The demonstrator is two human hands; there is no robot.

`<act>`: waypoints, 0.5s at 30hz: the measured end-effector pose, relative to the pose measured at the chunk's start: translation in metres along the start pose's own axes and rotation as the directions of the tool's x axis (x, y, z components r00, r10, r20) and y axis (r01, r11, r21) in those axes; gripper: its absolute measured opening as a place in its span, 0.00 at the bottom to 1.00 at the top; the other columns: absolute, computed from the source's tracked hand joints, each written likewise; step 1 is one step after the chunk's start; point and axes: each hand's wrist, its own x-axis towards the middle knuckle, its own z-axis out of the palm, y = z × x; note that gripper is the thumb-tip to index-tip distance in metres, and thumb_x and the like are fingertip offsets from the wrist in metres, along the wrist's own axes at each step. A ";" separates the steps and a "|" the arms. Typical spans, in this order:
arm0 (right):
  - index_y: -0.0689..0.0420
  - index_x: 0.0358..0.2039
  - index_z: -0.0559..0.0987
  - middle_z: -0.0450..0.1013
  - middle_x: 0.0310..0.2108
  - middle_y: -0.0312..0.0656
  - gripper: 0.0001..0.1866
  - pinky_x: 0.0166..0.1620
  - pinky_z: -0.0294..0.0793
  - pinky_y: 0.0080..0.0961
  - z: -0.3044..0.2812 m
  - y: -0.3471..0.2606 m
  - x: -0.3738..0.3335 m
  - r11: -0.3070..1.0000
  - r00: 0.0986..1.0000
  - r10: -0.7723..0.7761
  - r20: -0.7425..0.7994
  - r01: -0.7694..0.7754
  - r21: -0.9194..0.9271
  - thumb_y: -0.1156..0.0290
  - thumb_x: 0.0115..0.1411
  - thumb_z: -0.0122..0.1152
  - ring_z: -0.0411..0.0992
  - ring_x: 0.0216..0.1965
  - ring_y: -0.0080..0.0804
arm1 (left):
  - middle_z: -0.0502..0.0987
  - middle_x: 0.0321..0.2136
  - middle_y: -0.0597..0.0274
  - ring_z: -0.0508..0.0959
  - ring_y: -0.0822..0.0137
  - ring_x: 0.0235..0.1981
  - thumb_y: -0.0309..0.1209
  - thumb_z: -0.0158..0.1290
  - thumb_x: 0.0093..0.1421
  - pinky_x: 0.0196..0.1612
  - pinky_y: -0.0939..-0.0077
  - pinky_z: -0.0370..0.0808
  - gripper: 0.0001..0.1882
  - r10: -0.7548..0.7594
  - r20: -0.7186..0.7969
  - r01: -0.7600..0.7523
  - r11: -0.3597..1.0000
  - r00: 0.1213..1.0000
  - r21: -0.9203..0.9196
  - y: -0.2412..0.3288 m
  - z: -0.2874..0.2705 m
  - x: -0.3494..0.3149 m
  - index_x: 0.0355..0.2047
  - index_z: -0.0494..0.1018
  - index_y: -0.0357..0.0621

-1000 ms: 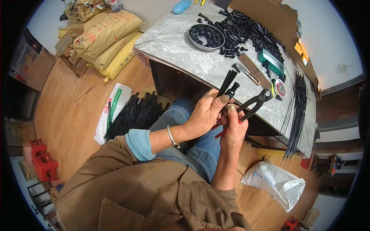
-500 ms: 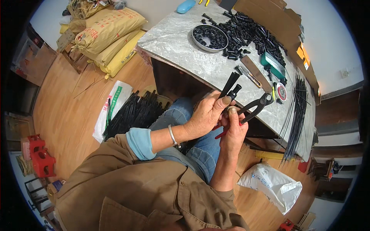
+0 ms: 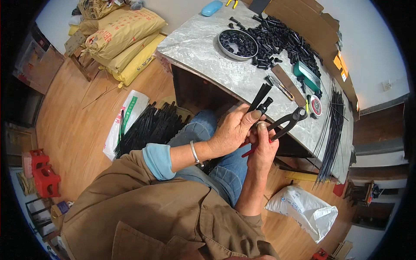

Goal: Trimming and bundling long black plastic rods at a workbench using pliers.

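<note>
Black rods [image 3: 260, 96] and a black cylindrical piece [image 3: 265, 105] jutted toward 1 o'clock from the left hand [image 3: 234, 130], fingers closed round them. Right hand [image 3: 262, 149], at its 4 o'clock: fingers wrapped on red-handled pincers [image 3: 289, 117]. Counter [image 3: 197, 50] beyond; round dish [image 3: 234, 56], 12 o'clock; rod heap [image 3: 149, 128], 9 o'clock.

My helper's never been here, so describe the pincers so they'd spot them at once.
Find the gray marbled table, then the person in the brown jacket at its near edge. The pincers are in that person's right grip. Their rounded dark head and red handles set them apart from the straight black rods beside them.
</note>
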 end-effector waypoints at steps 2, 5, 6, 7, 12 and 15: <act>0.60 0.33 0.74 0.68 0.24 0.34 0.08 0.26 0.66 0.18 0.000 0.000 0.000 1.000 1.000 0.002 0.002 -0.002 0.005 0.68 0.64 0.54 0.66 0.22 0.20 | 0.71 0.16 0.68 0.71 0.80 0.16 0.53 0.42 0.66 0.18 0.85 0.66 0.27 -0.004 0.004 0.004 1.000 1.000 -0.008 0.001 0.000 0.000 0.34 0.71 0.36; 0.60 0.33 0.74 0.68 0.23 0.34 0.08 0.26 0.65 0.18 0.001 -0.001 -0.001 1.000 1.000 -0.005 -0.013 0.005 0.001 0.68 0.64 0.54 0.65 0.22 0.20 | 0.71 0.16 0.68 0.71 0.80 0.16 0.53 0.42 0.66 0.18 0.86 0.66 0.27 -0.035 0.006 0.035 0.999 0.999 -0.024 0.003 0.001 -0.001 0.34 0.71 0.36; 0.60 0.32 0.74 0.68 0.23 0.34 0.08 0.25 0.64 0.18 0.003 -0.001 -0.001 1.000 1.000 -0.006 -0.019 0.006 -0.005 0.68 0.64 0.54 0.64 0.21 0.19 | 0.71 0.16 0.69 0.71 0.81 0.16 0.53 0.42 0.65 0.18 0.86 0.66 0.27 -0.038 0.007 0.038 0.999 0.999 -0.026 0.004 0.001 -0.002 0.34 0.71 0.36; 0.60 0.32 0.74 0.68 0.23 0.33 0.08 0.25 0.63 0.17 0.003 -0.002 -0.001 1.000 1.000 -0.008 -0.024 0.007 -0.011 0.68 0.64 0.55 0.64 0.21 0.19 | 0.71 0.16 0.69 0.71 0.81 0.16 0.53 0.42 0.65 0.18 0.86 0.66 0.27 -0.041 0.008 0.041 0.999 0.999 -0.028 0.004 0.001 -0.002 0.34 0.72 0.37; 0.58 0.30 0.74 0.68 0.22 0.32 0.09 0.25 0.63 0.17 0.002 -0.002 -0.003 1.000 1.000 -0.019 -0.019 0.019 -0.015 0.67 0.64 0.56 0.63 0.21 0.18 | 0.71 0.17 0.69 0.71 0.81 0.17 0.54 0.41 0.65 0.18 0.87 0.66 0.28 -0.004 0.022 0.005 1.000 1.000 -0.016 0.006 0.001 -0.003 0.34 0.72 0.36; 0.58 0.30 0.74 0.67 0.22 0.31 0.09 0.25 0.62 0.17 0.003 -0.002 -0.003 1.000 1.000 -0.022 -0.020 0.021 -0.015 0.67 0.63 0.56 0.62 0.21 0.18 | 0.71 0.17 0.69 0.71 0.81 0.17 0.54 0.41 0.65 0.19 0.87 0.67 0.28 -0.007 0.021 0.007 1.000 1.000 -0.023 0.009 0.001 -0.003 0.34 0.72 0.36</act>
